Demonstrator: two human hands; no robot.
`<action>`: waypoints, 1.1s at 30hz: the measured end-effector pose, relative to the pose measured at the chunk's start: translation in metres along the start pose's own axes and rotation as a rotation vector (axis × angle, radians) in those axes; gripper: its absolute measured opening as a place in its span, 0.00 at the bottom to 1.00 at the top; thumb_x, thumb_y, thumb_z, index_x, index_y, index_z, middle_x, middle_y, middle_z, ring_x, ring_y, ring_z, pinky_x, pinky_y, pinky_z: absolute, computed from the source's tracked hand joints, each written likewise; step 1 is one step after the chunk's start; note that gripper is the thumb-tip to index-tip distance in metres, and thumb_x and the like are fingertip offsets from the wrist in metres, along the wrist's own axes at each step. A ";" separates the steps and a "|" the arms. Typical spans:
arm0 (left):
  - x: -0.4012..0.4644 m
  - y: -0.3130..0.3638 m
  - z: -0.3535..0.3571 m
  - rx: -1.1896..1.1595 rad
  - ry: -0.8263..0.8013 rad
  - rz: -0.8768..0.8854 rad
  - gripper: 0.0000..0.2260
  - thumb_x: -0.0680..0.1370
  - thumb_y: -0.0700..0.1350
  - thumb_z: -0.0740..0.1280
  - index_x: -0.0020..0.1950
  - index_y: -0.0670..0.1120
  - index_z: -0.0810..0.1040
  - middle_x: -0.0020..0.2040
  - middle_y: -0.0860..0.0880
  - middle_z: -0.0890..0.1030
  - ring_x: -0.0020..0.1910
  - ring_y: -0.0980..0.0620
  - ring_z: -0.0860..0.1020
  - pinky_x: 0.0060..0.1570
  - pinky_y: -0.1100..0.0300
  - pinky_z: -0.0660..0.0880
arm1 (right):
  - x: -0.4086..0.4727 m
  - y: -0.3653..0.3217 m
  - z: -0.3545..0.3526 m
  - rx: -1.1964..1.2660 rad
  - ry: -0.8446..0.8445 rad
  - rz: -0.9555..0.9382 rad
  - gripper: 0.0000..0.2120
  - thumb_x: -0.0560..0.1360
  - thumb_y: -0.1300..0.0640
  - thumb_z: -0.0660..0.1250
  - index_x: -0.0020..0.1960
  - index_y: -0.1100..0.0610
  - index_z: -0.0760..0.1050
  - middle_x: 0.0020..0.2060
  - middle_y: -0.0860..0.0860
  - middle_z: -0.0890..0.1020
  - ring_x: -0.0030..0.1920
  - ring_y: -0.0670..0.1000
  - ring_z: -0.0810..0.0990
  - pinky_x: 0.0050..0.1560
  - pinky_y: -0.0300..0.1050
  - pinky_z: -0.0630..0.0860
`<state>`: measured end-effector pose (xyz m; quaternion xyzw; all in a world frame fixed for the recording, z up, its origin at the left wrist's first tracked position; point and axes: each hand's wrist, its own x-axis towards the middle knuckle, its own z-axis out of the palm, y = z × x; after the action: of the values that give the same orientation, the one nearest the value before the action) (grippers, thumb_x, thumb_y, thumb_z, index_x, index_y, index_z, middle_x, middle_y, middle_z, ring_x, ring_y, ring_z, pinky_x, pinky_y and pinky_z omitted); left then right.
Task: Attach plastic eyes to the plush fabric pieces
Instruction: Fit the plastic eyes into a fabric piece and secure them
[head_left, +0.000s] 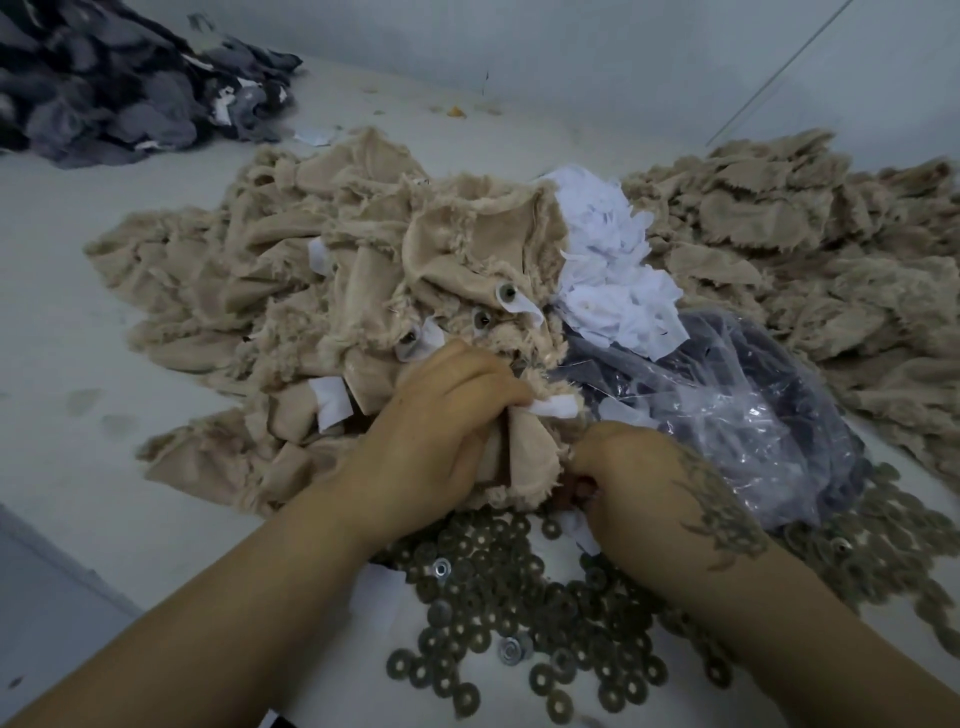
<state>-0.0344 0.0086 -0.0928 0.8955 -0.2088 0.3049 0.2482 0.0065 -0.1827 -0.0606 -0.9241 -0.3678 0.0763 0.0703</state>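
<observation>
At the centre of the frame, the left hand (441, 415) has its grip clamped on a beige plush piece (524, 447), fingers curled round its upper fold beside a white tag (553, 406). Just right and lower, the right hand (644, 483) pinches the same piece's lower edge, fingertips tucked under the fabric. Above the hands lies a heap of plush pieces (291, 270), a few showing plastic eyes (506, 292). A pile of white scraps (608, 260) sits upper right of the hands, a clear plastic bag (737, 410) to the right. Dark washers (519, 597) cover the table (78, 338) at the lower centre.
</observation>
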 end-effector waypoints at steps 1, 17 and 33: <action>-0.004 0.000 0.004 0.004 0.016 -0.013 0.12 0.79 0.33 0.58 0.54 0.34 0.80 0.51 0.40 0.80 0.49 0.43 0.77 0.51 0.51 0.73 | -0.001 -0.001 -0.001 -0.007 0.002 -0.019 0.09 0.71 0.63 0.66 0.48 0.54 0.81 0.48 0.48 0.77 0.51 0.51 0.77 0.51 0.43 0.75; -0.018 -0.005 0.010 -0.011 0.150 0.013 0.11 0.77 0.33 0.62 0.54 0.34 0.82 0.52 0.40 0.81 0.55 0.47 0.77 0.61 0.58 0.72 | 0.000 -0.004 0.017 0.146 0.055 -0.092 0.07 0.73 0.44 0.72 0.43 0.48 0.79 0.38 0.40 0.72 0.41 0.43 0.73 0.41 0.36 0.72; -0.014 0.000 0.009 -0.022 0.127 0.166 0.07 0.75 0.37 0.68 0.49 0.35 0.84 0.47 0.42 0.85 0.49 0.47 0.81 0.53 0.55 0.78 | 0.002 0.006 -0.003 0.280 0.865 -0.134 0.05 0.72 0.60 0.74 0.46 0.54 0.86 0.37 0.39 0.81 0.41 0.41 0.80 0.44 0.27 0.75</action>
<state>-0.0410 0.0065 -0.1076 0.8511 -0.2693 0.3784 0.2447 0.0128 -0.1855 -0.0590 -0.8268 -0.3497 -0.2722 0.3466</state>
